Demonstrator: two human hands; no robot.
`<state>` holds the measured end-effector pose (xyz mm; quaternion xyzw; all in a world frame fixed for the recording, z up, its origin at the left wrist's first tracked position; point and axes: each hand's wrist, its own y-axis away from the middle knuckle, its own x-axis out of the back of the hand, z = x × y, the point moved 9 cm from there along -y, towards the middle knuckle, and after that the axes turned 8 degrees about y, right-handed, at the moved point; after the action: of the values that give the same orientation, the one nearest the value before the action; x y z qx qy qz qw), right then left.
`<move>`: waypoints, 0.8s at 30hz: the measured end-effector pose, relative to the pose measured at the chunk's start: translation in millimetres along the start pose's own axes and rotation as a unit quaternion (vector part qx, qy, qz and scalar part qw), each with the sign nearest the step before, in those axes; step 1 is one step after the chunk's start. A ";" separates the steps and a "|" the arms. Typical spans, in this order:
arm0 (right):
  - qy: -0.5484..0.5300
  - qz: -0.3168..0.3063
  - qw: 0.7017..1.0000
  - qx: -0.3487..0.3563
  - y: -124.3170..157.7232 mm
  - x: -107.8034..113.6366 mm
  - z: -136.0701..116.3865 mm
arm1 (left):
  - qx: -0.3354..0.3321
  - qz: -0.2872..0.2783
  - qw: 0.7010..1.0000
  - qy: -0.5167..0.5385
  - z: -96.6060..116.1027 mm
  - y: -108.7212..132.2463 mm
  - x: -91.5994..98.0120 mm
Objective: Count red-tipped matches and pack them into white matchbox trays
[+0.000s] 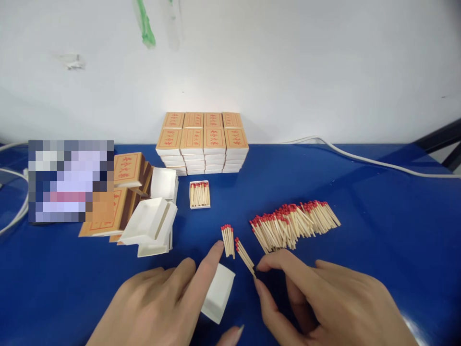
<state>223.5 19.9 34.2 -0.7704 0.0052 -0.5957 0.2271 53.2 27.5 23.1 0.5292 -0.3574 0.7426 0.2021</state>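
My right hand (pixel 324 298) pinches the lower ends of a few red-tipped matches (pixel 245 255) between thumb and index finger. Beside them a small row of matches (pixel 228 241) lies on the table, touched at its left edge by the index fingertip of my left hand (pixel 158 300). That hand has its index finger stretched out and its thumb apart; its other fingers are bent and partly hidden. An unfilled white matchbox tray (pixel 219 294) lies under the left index finger, its left side covered. A large pile of matches (pixel 293 223) spreads just beyond my right hand.
A tray of matches (pixel 200 195) stands farther back. Stacked matchboxes (pixel 202 139) sit against the wall. At left are orange matchbox sleeves (pixel 127 169), white trays (pixel 146 221) and a pixelated object (pixel 70 180). A white cable (pixel 360 161) crosses the back right.
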 end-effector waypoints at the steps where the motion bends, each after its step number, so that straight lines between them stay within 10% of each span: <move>1: -0.004 -0.004 1.000 0.007 0.1 -0.6 0.1 | -0.002 -0.003 1.000 0.003 0.4 -0.8 0.0; 24: -0.012 -0.013 1.000 0.023 -2.0 -8.8 -6.2 | -0.006 0.005 1.000 0.008 0.3 3.3 5.9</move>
<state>214.8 21.9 28.0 -0.7722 -0.0212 -0.5891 0.2371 49.1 24.7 27.6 0.5198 -0.3633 0.7456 0.2044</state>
